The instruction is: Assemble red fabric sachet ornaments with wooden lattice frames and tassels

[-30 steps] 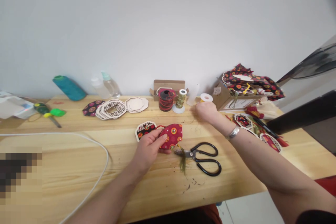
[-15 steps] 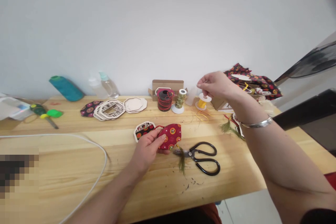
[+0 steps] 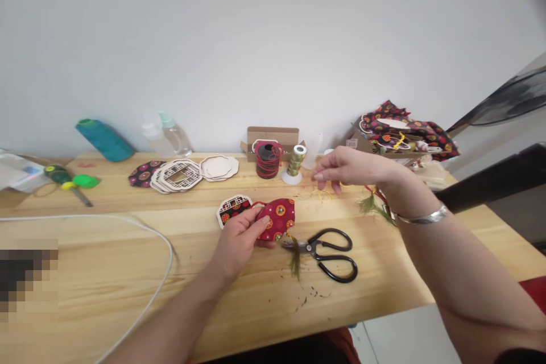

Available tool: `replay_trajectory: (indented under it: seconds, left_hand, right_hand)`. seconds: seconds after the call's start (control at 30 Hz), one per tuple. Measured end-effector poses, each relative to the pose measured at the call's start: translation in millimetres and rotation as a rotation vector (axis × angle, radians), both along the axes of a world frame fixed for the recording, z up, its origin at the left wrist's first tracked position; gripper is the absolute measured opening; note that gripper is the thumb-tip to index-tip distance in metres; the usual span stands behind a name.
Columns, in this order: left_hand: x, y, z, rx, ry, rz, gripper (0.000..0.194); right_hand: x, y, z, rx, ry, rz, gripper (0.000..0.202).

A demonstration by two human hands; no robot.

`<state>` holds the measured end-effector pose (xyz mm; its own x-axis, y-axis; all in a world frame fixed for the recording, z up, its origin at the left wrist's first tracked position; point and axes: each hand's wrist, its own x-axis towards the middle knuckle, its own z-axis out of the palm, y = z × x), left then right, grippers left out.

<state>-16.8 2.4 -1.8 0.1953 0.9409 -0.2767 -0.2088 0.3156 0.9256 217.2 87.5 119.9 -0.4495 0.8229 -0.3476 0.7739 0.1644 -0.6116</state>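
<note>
My left hand (image 3: 243, 233) grips a red patterned fabric piece (image 3: 279, 216) dotted with small beads, thumb on top and fingers beneath. A green tassel (image 3: 296, 261) hangs from its lower right corner, over the blades of the black-handled scissors (image 3: 328, 253). Just behind my left hand lies a black floral piece with a white lattice frame (image 3: 234, 207). My right hand (image 3: 339, 168), wearing a silver bracelet (image 3: 424, 216), is above the table near loose yellow thread (image 3: 324, 194). Its thumb and forefinger are pinched together; whatever is between them is too small to make out.
Along the wall stand a red cord spool (image 3: 268, 162), a gold thread spool (image 3: 295, 164) and a teal thread cone (image 3: 106, 139). White lattice frames (image 3: 179, 175) are stacked at left. A box of patterned fabric (image 3: 401, 128) sits back right. A white cable (image 3: 168, 250) curves across the left.
My right hand has come down and slightly toward me, from above the yellow spool to low over the loose yellow thread. My left hand and the red fabric piece have stayed nearly still.
</note>
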Motion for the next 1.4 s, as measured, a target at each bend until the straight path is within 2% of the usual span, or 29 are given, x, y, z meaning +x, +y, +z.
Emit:
replay_trajectory:
  seconds: [0.03,0.1,0.17,0.2,0.3,0.37,0.47,0.57,0.77,0.87,1.0,1.13,1.23,1.3,1.4]
  left_hand:
    - [-0.2,0.1,-0.4,0.003,-0.002,-0.007,0.041]
    - [-0.5,0.1,-1.1,0.004,-0.004,-0.016,0.040]
    - [-0.5,0.0,-1.6,0.001,-0.005,-0.017,0.041]
    - [-0.5,-0.1,-1.9,-0.001,-0.004,-0.015,0.041]
    - [-0.3,-0.4,-3.2,0.001,0.004,-0.004,0.042]
    - [-0.3,-0.5,-4.5,0.009,0.011,0.000,0.041]
    - [-0.3,-0.5,-5.9,0.017,0.019,-0.010,0.039]
    - [0.0,-0.2,-5.5,0.012,0.022,-0.020,0.039]
    - [-1.1,1.0,-5.4,0.009,0.030,-0.004,0.041]
    - [-2.2,1.0,-5.5,0.011,0.023,0.001,0.041]
    - [-1.5,0.4,-2.2,0.003,0.011,0.022,0.043]
    - [-0.1,-0.1,1.1,-0.008,0.006,0.015,0.043]
    - [0.2,0.1,1.3,-0.009,0.004,0.011,0.045]
    - [0.1,0.3,0.5,-0.007,0.001,0.014,0.045]
    - [-0.4,0.2,-1.2,-0.009,-0.002,0.013,0.044]
  right_hand:
    - [4.5,-2.7,-2.2,0.016,-0.018,0.014,0.023]
    - [12.7,-3.5,-12.4,0.202,-0.131,-0.093,0.024]
    - [18.0,-1.1,-30.1,0.412,-0.348,-0.171,0.017]
    - [19.2,0.0,-40.4,0.441,-0.426,-0.166,0.018]
    - [18.1,-1.7,-67.7,0.389,-0.536,-0.106,0.023]
    - [15.8,-6.0,-77.6,0.382,-0.557,-0.102,0.030]
    - [12.2,-10.4,-81.4,0.384,-0.559,-0.110,0.033]
    - [5.9,-8.8,-84.5,0.394,-0.553,-0.109,0.027]
    - [-9.9,-2.7,-102.7,0.424,-0.561,-0.153,0.027]
    - [-7.4,0.2,-99.0,0.424,-0.509,-0.190,0.024]
    - [4.0,3.4,-75.7,0.466,-0.366,-0.266,0.023]
    - [8.1,-1.9,-48.4,0.507,0.143,-0.444,0.018]
    - [7.4,-7.8,-35.0,0.515,0.374,-0.474,0.022]
    - [8.5,-9.6,-34.2,0.467,0.345,-0.386,0.026]
    - [11.3,-10.9,-49.3,0.333,-0.037,-0.160,0.025]
